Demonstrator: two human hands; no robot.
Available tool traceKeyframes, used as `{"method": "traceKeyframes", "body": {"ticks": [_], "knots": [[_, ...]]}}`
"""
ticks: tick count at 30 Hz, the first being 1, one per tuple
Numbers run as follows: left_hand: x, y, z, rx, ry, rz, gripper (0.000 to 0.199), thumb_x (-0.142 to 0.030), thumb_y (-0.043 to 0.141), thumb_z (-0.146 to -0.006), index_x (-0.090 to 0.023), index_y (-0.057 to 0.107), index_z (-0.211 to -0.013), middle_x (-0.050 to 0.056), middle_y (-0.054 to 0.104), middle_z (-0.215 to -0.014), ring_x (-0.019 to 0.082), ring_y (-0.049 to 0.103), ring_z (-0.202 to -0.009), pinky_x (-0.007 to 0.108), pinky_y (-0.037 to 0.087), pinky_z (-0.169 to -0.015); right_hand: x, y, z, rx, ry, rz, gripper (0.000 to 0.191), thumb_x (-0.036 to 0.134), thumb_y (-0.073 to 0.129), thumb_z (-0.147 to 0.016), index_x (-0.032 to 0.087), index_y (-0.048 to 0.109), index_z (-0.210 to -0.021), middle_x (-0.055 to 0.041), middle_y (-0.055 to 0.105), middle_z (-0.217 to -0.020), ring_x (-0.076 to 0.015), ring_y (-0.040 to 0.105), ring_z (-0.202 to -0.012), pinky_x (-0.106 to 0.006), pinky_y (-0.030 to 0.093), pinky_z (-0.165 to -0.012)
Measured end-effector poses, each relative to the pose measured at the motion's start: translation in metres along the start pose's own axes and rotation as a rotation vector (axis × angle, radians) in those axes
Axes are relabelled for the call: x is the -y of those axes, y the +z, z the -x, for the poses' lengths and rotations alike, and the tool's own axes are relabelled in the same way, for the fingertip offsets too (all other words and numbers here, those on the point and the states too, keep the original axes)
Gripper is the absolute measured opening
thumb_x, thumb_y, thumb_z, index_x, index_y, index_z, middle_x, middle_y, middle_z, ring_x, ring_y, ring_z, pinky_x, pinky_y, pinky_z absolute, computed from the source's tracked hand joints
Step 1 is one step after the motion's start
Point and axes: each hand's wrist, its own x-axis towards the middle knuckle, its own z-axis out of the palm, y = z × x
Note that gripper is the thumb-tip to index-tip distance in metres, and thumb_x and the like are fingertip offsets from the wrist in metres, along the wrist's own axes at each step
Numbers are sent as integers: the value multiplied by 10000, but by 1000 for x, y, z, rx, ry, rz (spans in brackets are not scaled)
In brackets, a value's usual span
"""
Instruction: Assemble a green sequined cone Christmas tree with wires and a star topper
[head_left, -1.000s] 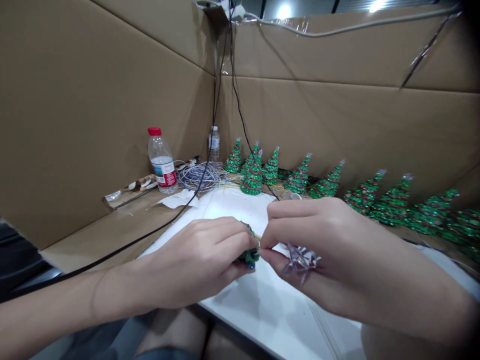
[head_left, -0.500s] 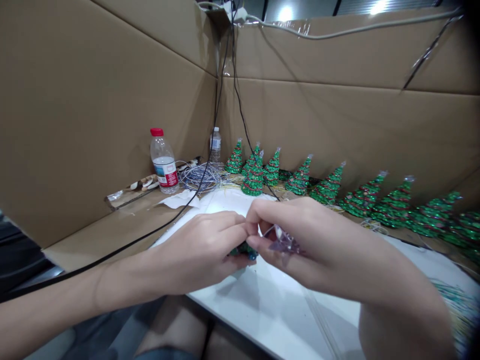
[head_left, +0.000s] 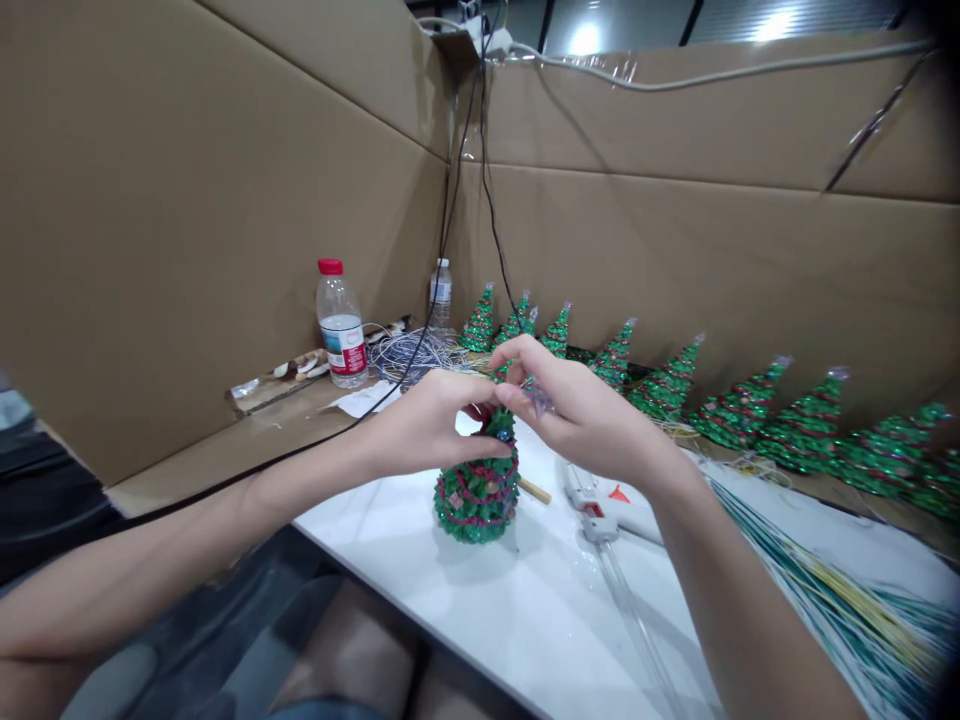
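- The person is working at the top of a small green cone-shaped tree of glittering sequins with red garland lines (head_left: 477, 490), which is standing upright on the white tabletop (head_left: 525, 620), near its front edge.
- The left hand (head_left: 431, 425) is closing its fingers around the tip of the tree, the thumb underneath and the fingers bent over it.
- The right hand (head_left: 581, 415) is pinching a small silver foil star (head_left: 538, 400) between thumb and forefinger, just beside the tip and touching the left fingers.
- A white hot-glue gun (head_left: 596, 497) is lying on the table just to the right of the tree, with a thin wooden stick (head_left: 534, 490) between them.
- A row of finished green sequin trees (head_left: 735, 415) is standing along the brown cardboard wall (head_left: 712, 260); a clear water bottle with a red cap (head_left: 341, 325) is standing at the left, and a bundle of green and yellow wire strands (head_left: 840, 600) is lying at the right.
- What could go wrong, as a judgement: the star could sit crooked or fall off if the pinch is slipping; too much downward pressure could tip the light tree; the right forearm is passing just over the glue gun and could be touching its nozzle.
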Motion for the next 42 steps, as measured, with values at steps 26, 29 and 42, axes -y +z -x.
{"method": "traceKeyframes", "body": {"ticks": [26,29,42], "knots": [[25,-5,-30,6,-437,438,338,-471,682,-791,-136,718,-817,54,694,-744,143,622,-674,247,480,-636,-22,-42,8,-645,269,-758,341,399,663,-841,181,538,-609,60,407,-438,-58,351,-356,-220,226,-341],[30,-8,-41,-83,-509,459,364,-456,620,-841,-129,710,-708,30,627,-607,96,517,-521,218,391,-514,-19,-46,12,-657,242,-751,340,379,675,-833,176,533,-600,55,415,-458,-54,356,-372,-212,239,-340],[21,-6,-50,-134,-480,667,101,-224,751,-741,-132,725,-708,-9,604,-561,61,489,-496,191,358,-474,-13,-60,24,-740,54,-692,238,292,621,-864,183,583,-655,40,434,-542,-61,403,-431,-213,258,-334]]}}
